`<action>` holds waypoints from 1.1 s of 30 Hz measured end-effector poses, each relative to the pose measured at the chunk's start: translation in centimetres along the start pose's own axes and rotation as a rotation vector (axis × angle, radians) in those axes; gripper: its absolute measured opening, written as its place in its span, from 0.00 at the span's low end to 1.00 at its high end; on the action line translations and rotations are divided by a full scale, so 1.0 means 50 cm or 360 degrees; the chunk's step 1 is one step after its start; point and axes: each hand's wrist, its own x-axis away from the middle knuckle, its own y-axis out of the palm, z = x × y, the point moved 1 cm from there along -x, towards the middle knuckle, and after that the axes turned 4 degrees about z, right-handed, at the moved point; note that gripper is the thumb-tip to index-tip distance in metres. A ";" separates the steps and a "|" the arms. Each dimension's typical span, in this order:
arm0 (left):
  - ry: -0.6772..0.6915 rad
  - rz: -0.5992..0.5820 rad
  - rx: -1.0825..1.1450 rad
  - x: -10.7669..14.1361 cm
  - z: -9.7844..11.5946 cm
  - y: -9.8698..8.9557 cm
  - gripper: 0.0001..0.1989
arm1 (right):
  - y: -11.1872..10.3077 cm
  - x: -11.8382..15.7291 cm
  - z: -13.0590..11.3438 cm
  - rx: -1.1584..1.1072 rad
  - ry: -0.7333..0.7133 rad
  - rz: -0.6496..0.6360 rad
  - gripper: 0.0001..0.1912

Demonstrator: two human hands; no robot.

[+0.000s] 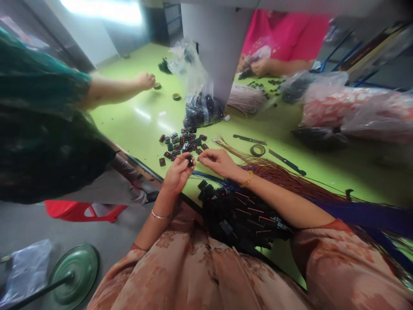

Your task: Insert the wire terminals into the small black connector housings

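My left hand [176,175] is closed around a small black plastic connector [190,161], held up between thumb and fingers. Close beside it, my right hand [220,162] pinches its fingertips together. Whatever is in that pinch is too small to make out. A loose heap of black connectors with red parts [185,142] lies just beyond my hands. Under my right forearm spreads a bundle of brown wires [277,174], and thin blue wires [206,175] run below my right wrist. Nearer my body sits a large pile of black connector pieces [241,215].
A tape roll [257,150] and two dark blades [287,162] lie right of the heap. Behind stands a clear bag of black parts [201,107] against a pillar [216,47]. Co-workers' arms [116,89] reach over the green table [129,114]; a red stool [80,210] stands left.
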 end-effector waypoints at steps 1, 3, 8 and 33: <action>-0.0016 -0.0008 0.0016 0.000 -0.001 0.002 0.11 | -0.001 0.003 0.000 0.0059 -0.0027 0.0015 0.11; -0.0043 -0.0022 0.0045 -0.001 -0.002 0.004 0.11 | -0.002 0.007 0.000 0.0182 -0.0086 0.0023 0.10; -0.0076 -0.0066 0.0051 -0.004 -0.008 0.007 0.11 | 0.000 0.013 -0.005 0.0490 -0.0190 -0.0074 0.13; 0.0041 0.0176 -0.0207 -0.004 -0.023 0.014 0.17 | 0.006 0.021 0.002 0.0976 -0.0371 -0.0160 0.11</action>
